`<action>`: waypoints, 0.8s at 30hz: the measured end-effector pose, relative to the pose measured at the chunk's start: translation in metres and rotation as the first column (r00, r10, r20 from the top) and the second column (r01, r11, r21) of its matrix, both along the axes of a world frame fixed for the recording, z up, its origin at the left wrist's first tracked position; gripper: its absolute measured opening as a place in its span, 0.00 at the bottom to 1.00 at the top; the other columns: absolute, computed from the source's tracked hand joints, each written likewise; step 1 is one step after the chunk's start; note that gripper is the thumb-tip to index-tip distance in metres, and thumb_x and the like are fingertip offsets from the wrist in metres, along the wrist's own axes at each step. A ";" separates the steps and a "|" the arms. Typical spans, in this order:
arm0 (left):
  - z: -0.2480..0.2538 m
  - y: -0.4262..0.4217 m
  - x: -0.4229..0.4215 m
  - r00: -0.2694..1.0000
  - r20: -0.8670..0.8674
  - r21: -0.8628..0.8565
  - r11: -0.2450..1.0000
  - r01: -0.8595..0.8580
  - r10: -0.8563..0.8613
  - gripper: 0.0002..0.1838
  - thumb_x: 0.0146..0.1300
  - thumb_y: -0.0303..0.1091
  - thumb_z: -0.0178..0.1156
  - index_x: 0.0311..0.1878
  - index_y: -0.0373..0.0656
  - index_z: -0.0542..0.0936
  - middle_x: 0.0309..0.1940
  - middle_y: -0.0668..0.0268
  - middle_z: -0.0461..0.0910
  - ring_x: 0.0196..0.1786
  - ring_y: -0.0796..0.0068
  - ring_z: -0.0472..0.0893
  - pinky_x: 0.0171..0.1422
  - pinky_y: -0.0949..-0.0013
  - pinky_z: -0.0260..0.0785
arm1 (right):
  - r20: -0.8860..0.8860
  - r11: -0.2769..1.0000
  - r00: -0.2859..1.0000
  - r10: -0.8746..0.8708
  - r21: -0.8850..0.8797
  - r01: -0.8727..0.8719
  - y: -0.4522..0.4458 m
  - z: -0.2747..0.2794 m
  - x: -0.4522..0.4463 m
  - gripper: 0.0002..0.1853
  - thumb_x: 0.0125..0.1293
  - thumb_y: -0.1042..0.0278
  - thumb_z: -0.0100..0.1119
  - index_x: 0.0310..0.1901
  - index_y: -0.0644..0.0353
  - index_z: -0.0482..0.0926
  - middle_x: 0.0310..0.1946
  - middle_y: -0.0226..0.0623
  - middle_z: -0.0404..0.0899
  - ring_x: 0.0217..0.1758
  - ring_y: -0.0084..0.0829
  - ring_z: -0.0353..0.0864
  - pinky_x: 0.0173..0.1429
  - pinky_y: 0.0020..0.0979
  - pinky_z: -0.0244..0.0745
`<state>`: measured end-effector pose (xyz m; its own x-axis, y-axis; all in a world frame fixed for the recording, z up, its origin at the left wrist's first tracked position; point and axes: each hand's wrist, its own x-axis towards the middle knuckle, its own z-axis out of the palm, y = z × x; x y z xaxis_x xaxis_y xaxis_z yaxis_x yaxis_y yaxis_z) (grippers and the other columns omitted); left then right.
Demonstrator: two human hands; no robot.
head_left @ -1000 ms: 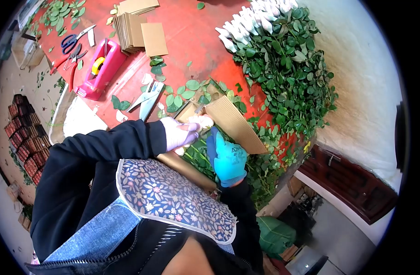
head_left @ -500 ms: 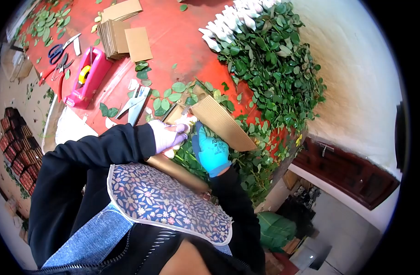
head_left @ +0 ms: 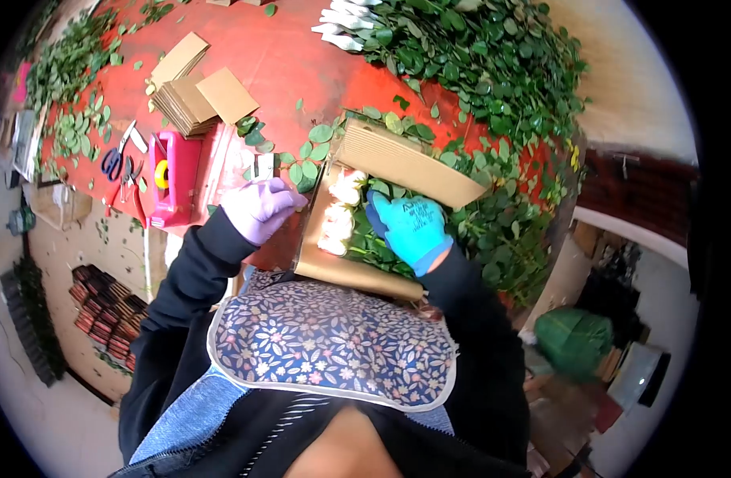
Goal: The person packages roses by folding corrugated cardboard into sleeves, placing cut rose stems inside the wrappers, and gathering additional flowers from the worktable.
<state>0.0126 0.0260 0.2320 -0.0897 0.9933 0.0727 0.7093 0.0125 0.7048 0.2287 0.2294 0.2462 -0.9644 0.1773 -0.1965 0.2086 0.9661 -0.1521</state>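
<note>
My right hand [head_left: 413,231], in a blue coated glove, is closed around the leafy stems of a rose bunch [head_left: 372,248]. Pale rose heads [head_left: 341,213] are lined up at the left end of the bunch. Brown corrugated cardboard [head_left: 318,253] lies beneath the flowers, and its raised flap [head_left: 409,165] stands behind them. My left hand [head_left: 260,209], in a thin lilac glove, is left of the cardboard with its fingers bent together; whether anything is in them is hidden. Just beyond it shows the end of a stapler [head_left: 262,166], the rest covered by the hand.
A pink tape dispenser [head_left: 176,179], blue-handled scissors [head_left: 117,155] and red-handled pruners [head_left: 128,191] lie at the left. Cardboard pieces [head_left: 188,103] are stacked farther back. White-netted roses [head_left: 345,24] with leafy stems [head_left: 485,72] fill the back right of the red table [head_left: 294,76].
My left hand has moved left, off the rose heads, towards the stapler. My right hand stays on the stems. The rose heads are now uncovered, and the view has shifted.
</note>
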 end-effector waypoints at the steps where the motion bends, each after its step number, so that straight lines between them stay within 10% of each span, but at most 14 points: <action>1: 0.005 0.003 0.004 0.995 -0.100 -0.059 0.998 -0.019 0.013 0.16 0.55 0.24 0.61 0.47 0.48 0.81 0.37 0.63 0.83 0.38 0.58 0.83 0.40 0.60 0.75 | 0.016 1.000 1.000 0.004 0.027 -0.005 0.000 -0.010 -0.001 0.07 0.66 0.62 0.57 0.40 0.55 0.77 0.16 0.38 0.77 0.20 0.44 0.79 0.24 0.46 0.69; 10: -0.005 0.042 0.048 0.911 -0.239 0.006 0.938 0.347 -0.336 0.14 0.62 0.32 0.59 0.51 0.50 0.82 0.53 0.68 0.83 0.43 0.68 0.86 0.41 0.69 0.80 | -0.006 0.991 1.000 0.026 0.135 -0.025 -0.006 -0.033 -0.011 0.06 0.61 0.65 0.53 0.37 0.55 0.77 0.19 0.34 0.80 0.23 0.36 0.82 0.21 0.45 0.69; 24: -0.028 0.029 0.046 0.931 -0.157 0.027 0.941 0.338 -0.330 0.17 0.61 0.31 0.61 0.54 0.53 0.83 0.50 0.71 0.85 0.36 0.69 0.86 0.39 0.68 0.80 | -0.014 0.984 1.000 0.013 0.177 -0.010 -0.006 -0.038 -0.008 0.05 0.59 0.67 0.55 0.32 0.54 0.80 0.21 0.34 0.81 0.26 0.35 0.84 0.23 0.44 0.70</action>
